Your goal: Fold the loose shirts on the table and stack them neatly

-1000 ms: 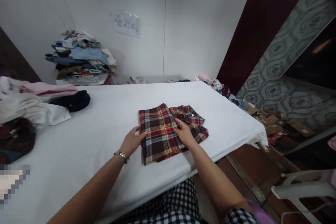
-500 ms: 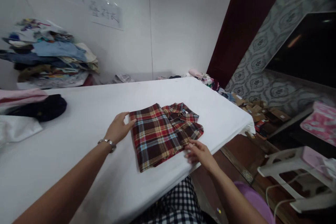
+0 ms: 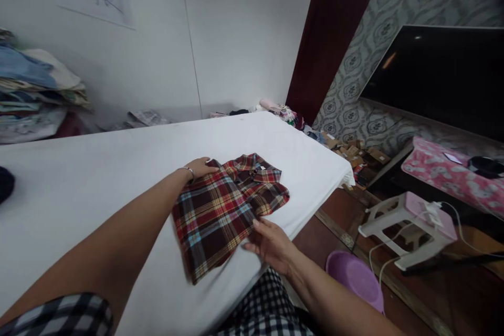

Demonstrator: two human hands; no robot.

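Note:
A plaid shirt (image 3: pixel 220 205) in dark brown, red, yellow and light blue lies folded on the white-covered table (image 3: pixel 129 152), its collar toward the far right. My left hand (image 3: pixel 201 168) grips the shirt's far edge, thumb on top; its other fingertips are partly hidden. At the near right edge, my right hand (image 3: pixel 271 244) pinches the cloth by its side, palm turned up somewhat. The shirt's near left corner rests close to the table's front edge.
A tall pile of clothes (image 3: pixel 35 89) stands at the back left. A dark garment (image 3: pixel 5 184) shows at the left edge. Right of the table are a pink and white stool (image 3: pixel 413 220) with cables, a purple basin (image 3: pixel 354 278) and cardboard boxes (image 3: pixel 354 155).
My left hand has moved from the shirt's left corner along to its far edge. The right hand stays at the near right edge. The view has swung to the right.

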